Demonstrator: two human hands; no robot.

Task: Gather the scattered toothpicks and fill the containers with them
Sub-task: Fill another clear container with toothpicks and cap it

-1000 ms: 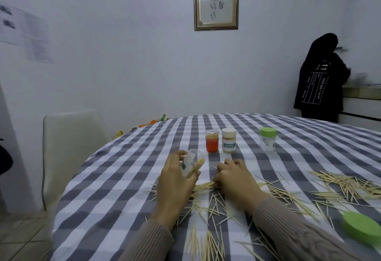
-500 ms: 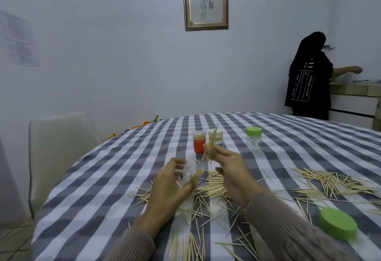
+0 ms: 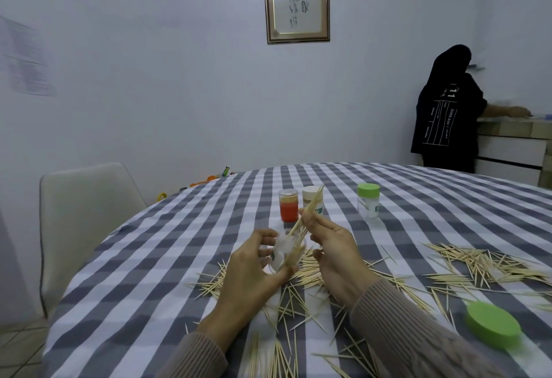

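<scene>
Tilting up-right, toothpick bundle (image 3: 309,213) enters clear container (image 3: 283,253), both hands gripping.

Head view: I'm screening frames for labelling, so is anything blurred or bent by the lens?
Head view: the green lid at lower right is smeared by blur; the clear container in the left hand looks soft; the table edge bows under wide-angle distortion; lighting is flat and dim, without glare.

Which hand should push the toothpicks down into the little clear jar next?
The right hand: it already pinches the toothpick bundle, whose lower ends reach the clear jar's mouth. The left hand is busy holding that jar.
</scene>
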